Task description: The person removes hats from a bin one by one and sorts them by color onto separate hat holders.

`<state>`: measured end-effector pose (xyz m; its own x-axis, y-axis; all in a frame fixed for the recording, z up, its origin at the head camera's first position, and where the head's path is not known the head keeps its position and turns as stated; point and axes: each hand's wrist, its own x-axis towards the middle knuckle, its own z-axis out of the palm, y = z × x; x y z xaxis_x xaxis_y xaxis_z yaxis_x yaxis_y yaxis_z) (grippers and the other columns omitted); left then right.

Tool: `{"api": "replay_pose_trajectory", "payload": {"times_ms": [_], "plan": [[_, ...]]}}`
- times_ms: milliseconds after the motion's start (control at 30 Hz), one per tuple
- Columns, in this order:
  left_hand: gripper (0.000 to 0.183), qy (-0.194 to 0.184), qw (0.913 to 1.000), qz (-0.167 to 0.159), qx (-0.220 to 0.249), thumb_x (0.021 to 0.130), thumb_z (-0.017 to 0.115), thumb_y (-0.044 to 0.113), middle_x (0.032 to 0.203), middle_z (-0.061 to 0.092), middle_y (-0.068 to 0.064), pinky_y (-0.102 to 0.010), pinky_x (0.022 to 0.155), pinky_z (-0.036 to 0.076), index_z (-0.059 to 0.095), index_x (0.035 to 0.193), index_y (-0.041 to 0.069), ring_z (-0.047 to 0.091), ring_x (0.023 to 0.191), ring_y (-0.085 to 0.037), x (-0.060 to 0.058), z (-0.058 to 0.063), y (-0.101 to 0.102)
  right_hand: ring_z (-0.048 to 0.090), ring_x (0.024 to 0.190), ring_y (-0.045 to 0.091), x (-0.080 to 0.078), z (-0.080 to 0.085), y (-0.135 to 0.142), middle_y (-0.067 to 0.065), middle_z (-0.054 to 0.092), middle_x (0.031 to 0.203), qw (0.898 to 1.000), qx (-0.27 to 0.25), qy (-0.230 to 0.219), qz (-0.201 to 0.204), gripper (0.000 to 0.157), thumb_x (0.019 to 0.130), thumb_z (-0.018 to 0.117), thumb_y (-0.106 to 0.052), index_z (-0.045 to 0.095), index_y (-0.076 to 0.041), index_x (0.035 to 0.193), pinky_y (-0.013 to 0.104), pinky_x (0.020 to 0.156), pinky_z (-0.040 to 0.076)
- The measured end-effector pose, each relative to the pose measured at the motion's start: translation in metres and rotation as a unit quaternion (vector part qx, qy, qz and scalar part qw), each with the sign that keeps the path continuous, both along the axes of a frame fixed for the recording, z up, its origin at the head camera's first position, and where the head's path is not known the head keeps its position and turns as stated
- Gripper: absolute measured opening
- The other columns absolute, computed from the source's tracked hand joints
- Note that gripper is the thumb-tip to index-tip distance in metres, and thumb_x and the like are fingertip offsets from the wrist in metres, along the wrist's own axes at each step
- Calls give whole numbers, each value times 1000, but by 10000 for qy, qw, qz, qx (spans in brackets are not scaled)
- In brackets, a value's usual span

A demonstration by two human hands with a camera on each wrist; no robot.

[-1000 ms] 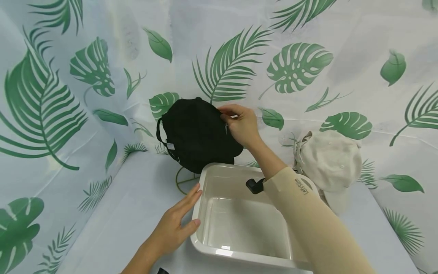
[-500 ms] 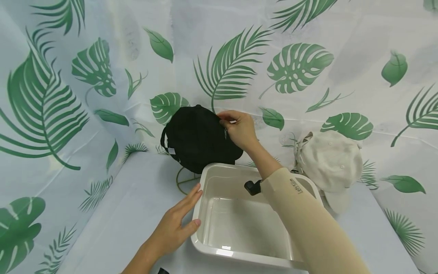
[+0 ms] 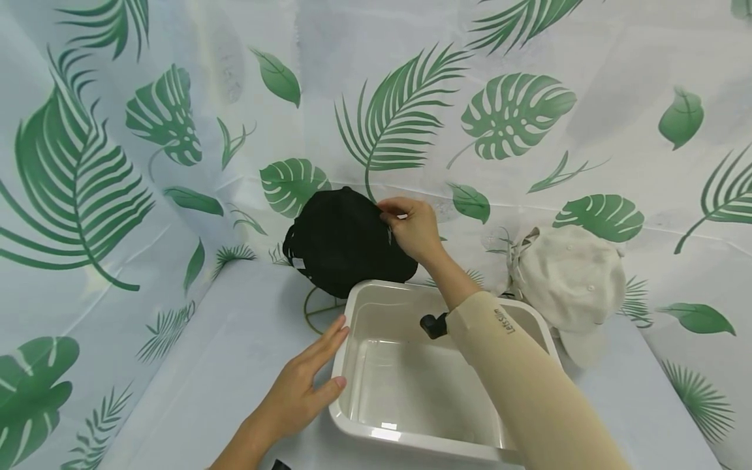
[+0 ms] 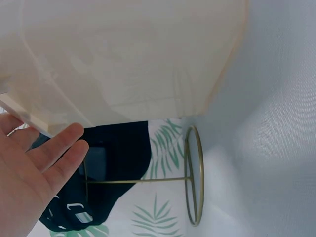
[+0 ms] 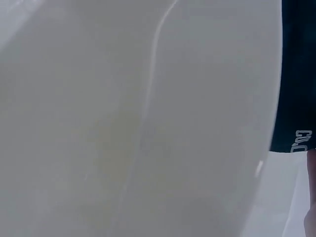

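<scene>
My right hand (image 3: 417,228) pinches a black baseball cap (image 3: 346,241) at its right side, beside a small pale mark on the fabric. Below the cap shows the round base of a gold wire stand (image 3: 314,313); in the left wrist view its thin rod (image 4: 143,180) runs up to the cap. Pale lettering on the cap (image 5: 296,98) appears at the right edge of the right wrist view, close to the fingertips. With fingers extended, my left hand (image 3: 302,388) rests against the left rim of a cream plastic tub (image 3: 423,444).
Right of the tub, a beige cap (image 3: 566,277) sits with its brim hanging down. The tub stands in front of the black cap, its back rim overlapping the cap's lower edge. Leaf-printed sheeting (image 3: 405,98) rises behind the white table surface (image 3: 217,346).
The black cap has come down a little and slightly right, with my right hand still pinching it. Its back strap loop no longer stands out at the left. My left hand stays at the tub.
</scene>
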<state>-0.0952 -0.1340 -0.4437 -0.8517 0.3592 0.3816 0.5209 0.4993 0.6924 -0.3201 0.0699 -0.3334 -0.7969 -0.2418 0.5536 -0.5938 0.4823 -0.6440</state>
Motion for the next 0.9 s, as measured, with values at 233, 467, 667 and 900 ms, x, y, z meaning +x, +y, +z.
{"api": "replay_pose_trajectory", "payload": {"times_ms": [233,467,667,900], "plan": [[63,-32,10000,11,-35,90,54,24,156,20,5,-49,104,36,30,149,20,29,138,-17,0,0,0,66,88,13,-3,-9,2,2,72,93,9997,-12,-236,-79,16,84,69,-4,75,-10,98,27,76,52],[63,-40,10000,18,-70,91,53,26,156,20,4,-49,103,36,30,149,20,29,138,-17,0,1,-1,66,89,16,-5,-17,3,5,72,93,9994,66,-330,-74,15,84,69,-3,74,-7,98,30,78,52],[62,0,9999,39,-121,91,53,27,156,20,4,-49,103,37,31,149,19,29,138,-17,0,2,0,67,90,17,-6,-22,7,7,72,95,9988,174,-432,-120,15,84,68,-3,74,-6,99,30,80,52],[63,38,9998,98,-147,91,53,27,156,20,6,-49,103,37,31,149,20,29,138,-15,0,1,0,67,91,18,-6,-25,10,8,72,96,9979,322,-547,-132,16,85,68,-4,73,-5,101,32,80,52]]}}
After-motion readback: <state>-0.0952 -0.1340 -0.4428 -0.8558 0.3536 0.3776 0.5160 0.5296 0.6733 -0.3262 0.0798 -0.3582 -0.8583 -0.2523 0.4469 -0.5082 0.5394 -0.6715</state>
